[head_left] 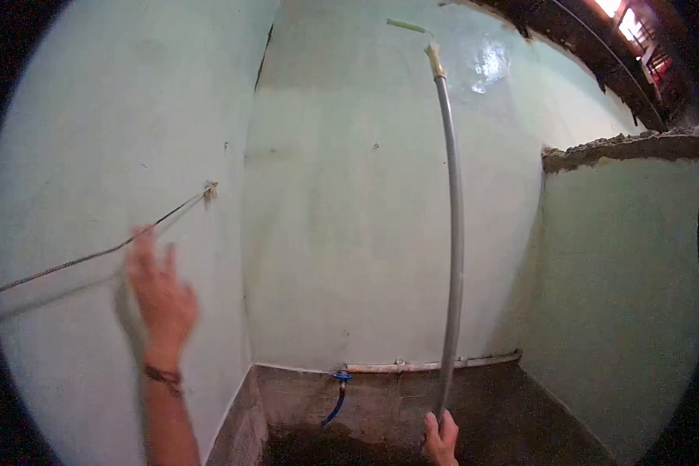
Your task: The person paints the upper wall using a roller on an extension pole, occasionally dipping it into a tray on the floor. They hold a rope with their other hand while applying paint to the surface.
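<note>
My right hand (440,438) is closed around the lower part of a long grey pole at the bottom of the view. The pole belongs to a paint roller (454,233) that stands nearly upright; its narrow pale green roller head is high against the far wall. My left hand (161,291) is raised at the left, slightly blurred, with fingers stretched up and apart. Its fingertips overlap a thin dark cord (78,262), which runs to a fixing on the left wall. A dark band circles the left wrist.
Pale green walls (342,233) meet in a corner ahead. Low on the far wall are a whitish pipe (427,365) and a blue tap (340,376) with a short hose, above dark bare cement. At right stands a lower wall with a rough broken top (621,149).
</note>
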Action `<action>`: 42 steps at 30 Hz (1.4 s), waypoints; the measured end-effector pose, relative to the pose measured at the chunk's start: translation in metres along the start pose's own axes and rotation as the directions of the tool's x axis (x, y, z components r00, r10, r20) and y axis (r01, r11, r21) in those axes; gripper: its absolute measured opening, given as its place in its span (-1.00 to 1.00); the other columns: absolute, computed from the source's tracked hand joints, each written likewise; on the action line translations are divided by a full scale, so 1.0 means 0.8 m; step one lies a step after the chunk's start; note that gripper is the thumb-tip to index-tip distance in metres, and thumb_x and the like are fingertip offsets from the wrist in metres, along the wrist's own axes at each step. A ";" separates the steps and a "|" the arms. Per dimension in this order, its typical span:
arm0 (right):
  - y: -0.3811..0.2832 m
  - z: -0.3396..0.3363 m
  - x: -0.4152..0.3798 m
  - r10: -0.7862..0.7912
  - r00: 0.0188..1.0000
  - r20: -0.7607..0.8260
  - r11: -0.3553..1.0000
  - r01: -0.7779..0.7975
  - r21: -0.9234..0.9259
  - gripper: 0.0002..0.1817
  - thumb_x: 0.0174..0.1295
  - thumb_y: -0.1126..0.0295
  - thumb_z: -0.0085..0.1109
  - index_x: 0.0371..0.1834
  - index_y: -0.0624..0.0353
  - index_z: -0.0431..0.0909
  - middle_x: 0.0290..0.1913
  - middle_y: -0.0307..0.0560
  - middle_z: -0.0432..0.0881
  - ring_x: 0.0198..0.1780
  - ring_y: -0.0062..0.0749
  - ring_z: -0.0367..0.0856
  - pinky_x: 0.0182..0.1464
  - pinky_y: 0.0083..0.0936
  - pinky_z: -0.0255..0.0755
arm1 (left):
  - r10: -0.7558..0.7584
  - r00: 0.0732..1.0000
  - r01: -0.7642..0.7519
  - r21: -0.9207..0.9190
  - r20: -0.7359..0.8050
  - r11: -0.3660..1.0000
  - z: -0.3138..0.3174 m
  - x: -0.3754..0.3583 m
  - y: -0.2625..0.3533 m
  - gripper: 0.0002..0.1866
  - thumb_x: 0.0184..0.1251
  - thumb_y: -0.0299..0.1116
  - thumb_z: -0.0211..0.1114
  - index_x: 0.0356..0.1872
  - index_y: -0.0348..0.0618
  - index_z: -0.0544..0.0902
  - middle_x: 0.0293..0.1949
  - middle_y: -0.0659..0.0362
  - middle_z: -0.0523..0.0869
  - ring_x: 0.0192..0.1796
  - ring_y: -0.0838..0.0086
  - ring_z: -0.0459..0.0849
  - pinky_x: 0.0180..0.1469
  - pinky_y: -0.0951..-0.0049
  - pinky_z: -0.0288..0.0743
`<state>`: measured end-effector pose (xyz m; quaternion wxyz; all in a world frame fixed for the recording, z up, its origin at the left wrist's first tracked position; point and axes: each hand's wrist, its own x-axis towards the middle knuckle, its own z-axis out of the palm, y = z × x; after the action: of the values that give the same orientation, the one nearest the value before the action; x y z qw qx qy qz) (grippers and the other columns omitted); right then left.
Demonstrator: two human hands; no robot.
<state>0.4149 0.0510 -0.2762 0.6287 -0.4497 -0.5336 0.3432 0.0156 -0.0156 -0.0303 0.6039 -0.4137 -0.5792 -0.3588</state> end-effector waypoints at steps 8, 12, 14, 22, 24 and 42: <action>-0.062 0.165 0.054 -0.271 0.960 0.074 0.961 0.265 0.077 -0.78 0.21 0.30 0.09 -0.30 0.26 0.42 -0.53 -0.18 0.48 -0.50 -0.61 0.35 -0.45 -0.55 0.29 | 0.255 0.793 0.575 -0.818 0.554 -0.012 0.033 -0.074 0.263 -0.51 0.20 -0.20 0.17 0.03 -0.37 0.35 -0.03 -0.18 0.49 -0.04 0.07 0.54 -0.02 0.25 0.41; -0.079 0.195 0.076 -0.484 0.874 0.043 0.874 0.485 -0.024 -0.72 0.20 0.29 0.10 -0.17 0.28 0.41 -0.50 -0.14 0.51 -0.47 -0.54 0.39 -0.40 -0.48 0.34 | 0.223 0.698 0.711 -0.694 0.681 -0.108 0.062 -0.030 0.288 -0.51 0.26 -0.25 0.10 0.08 -0.40 0.26 -0.25 -0.17 0.57 -0.24 0.06 0.59 -0.23 0.19 0.43; -0.082 0.203 0.088 -0.530 0.847 0.038 0.847 0.531 -0.011 -0.67 0.21 0.28 0.08 -0.07 0.29 0.38 -0.46 -0.09 0.53 -0.44 -0.51 0.42 -0.36 -0.47 0.36 | 0.143 0.713 0.701 -0.706 0.687 -0.104 0.081 -0.024 0.296 -0.52 0.27 -0.27 0.08 0.09 -0.40 0.24 -0.32 -0.17 0.57 -0.27 0.02 0.58 -0.26 0.17 0.42; -0.133 0.213 0.115 -0.385 0.923 0.006 0.922 0.385 -0.027 -0.50 0.27 0.30 -0.03 0.24 0.28 0.20 -0.30 0.12 0.53 -0.33 -0.32 0.51 -0.24 -0.44 0.40 | 0.052 0.859 0.511 -0.860 0.510 0.000 0.136 0.021 0.319 -0.48 0.26 -0.27 0.07 0.14 -0.40 0.22 -0.24 -0.24 0.54 -0.18 -0.11 0.53 -0.18 0.06 0.39; -0.140 0.220 0.169 -0.855 0.496 -0.153 0.518 0.793 -0.321 -0.50 0.27 0.32 -0.05 0.25 0.25 0.18 -0.39 0.15 0.53 -0.40 -0.20 0.52 -0.30 -0.38 0.40 | 0.053 0.885 0.457 -0.884 0.463 0.097 0.142 0.044 0.304 -0.47 0.23 -0.23 0.10 0.11 -0.40 0.26 -0.17 -0.22 0.52 -0.13 -0.10 0.51 -0.14 0.06 0.38; -0.641 0.235 0.353 -0.713 0.695 0.095 0.488 0.588 -0.645 -0.45 0.20 0.34 -0.25 0.31 0.09 0.04 -0.36 0.13 0.55 -0.41 -0.18 0.59 -0.43 -0.31 0.49 | -0.195 0.980 0.192 -0.093 -0.032 0.977 0.026 0.076 -0.045 -0.54 0.12 -0.24 0.21 -0.02 -0.33 0.44 -0.03 -0.06 0.45 0.07 0.12 0.37 0.18 0.18 0.16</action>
<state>0.2612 0.1614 0.3086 0.5681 -0.4259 -0.6846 -0.1648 -0.0213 -0.0082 0.0329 0.5586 -0.3747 -0.5875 -0.4499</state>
